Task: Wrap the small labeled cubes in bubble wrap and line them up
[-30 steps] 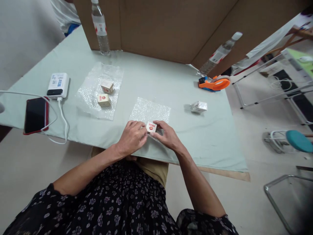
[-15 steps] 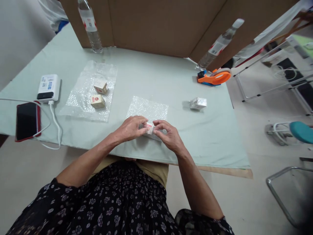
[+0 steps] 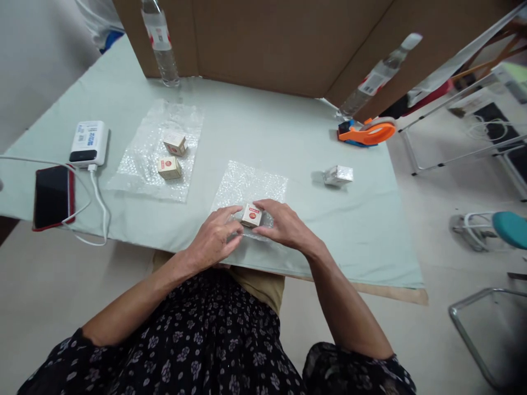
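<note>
A small cream box (image 3: 251,215) with a red label rests on a sheet of bubble wrap (image 3: 251,184) near the table's front edge. My right hand (image 3: 284,225) has its thumb at the box's front and its index finger at the back, gripping it. On the other side is my left hand (image 3: 218,235), its fingers apart and curved towards the box, holding nothing. Two similar boxes, one behind (image 3: 175,143) and one in front (image 3: 169,168), sit on a larger bubble wrap sheet (image 3: 140,159) to the left. To the right stands a wrapped box (image 3: 338,175).
An orange tape dispenser (image 3: 366,131) lies at the back right. Water bottles stand at the back left (image 3: 164,55) and back right (image 3: 376,79), by a cardboard screen (image 3: 263,44). A power bank (image 3: 88,142), cable and phone (image 3: 53,196) lie at the left.
The bubble wrap no longer covers the box between my hands, and its labelled top shows. My left hand has drawn back slightly from it. The whole view has shifted a little.
</note>
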`<state>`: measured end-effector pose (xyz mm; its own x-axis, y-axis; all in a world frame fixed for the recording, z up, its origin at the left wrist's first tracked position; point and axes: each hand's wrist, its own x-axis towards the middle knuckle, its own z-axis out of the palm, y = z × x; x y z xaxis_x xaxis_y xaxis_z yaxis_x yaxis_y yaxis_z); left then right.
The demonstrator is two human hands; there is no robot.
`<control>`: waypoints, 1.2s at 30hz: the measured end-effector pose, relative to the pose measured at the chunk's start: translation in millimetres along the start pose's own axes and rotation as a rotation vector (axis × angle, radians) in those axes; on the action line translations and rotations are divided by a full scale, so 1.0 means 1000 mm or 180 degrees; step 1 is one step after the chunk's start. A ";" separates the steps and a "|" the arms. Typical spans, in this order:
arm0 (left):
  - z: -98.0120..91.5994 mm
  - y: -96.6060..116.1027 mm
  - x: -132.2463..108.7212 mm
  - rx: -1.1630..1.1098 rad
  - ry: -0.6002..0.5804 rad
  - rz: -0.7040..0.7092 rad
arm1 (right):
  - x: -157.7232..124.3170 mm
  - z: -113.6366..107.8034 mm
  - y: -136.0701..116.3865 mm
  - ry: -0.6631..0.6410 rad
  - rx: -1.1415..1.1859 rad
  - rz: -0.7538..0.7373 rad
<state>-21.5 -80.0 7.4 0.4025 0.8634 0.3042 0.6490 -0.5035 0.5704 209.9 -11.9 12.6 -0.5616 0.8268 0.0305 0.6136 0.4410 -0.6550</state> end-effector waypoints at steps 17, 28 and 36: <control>0.001 -0.004 0.032 -0.0236 0.0030 -0.0261 | -0.013 -0.007 -0.007 0.0284 0.0507 0.0219; 0.007 -0.018 0.060 -0.1028 -0.0148 -0.0916 | -0.002 0.025 0.004 0.0753 0.1238 0.0180; 0.011 -0.019 0.049 -0.1258 0.0137 -0.0722 | -0.005 0.032 -0.002 0.0838 0.1570 0.0372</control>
<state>-6.9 -28.9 3.0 0.2461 0.9552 0.1646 0.4181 -0.2578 0.8710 193.5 -28.2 -10.5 -0.3096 0.9473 0.0823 0.2963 0.1784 -0.9383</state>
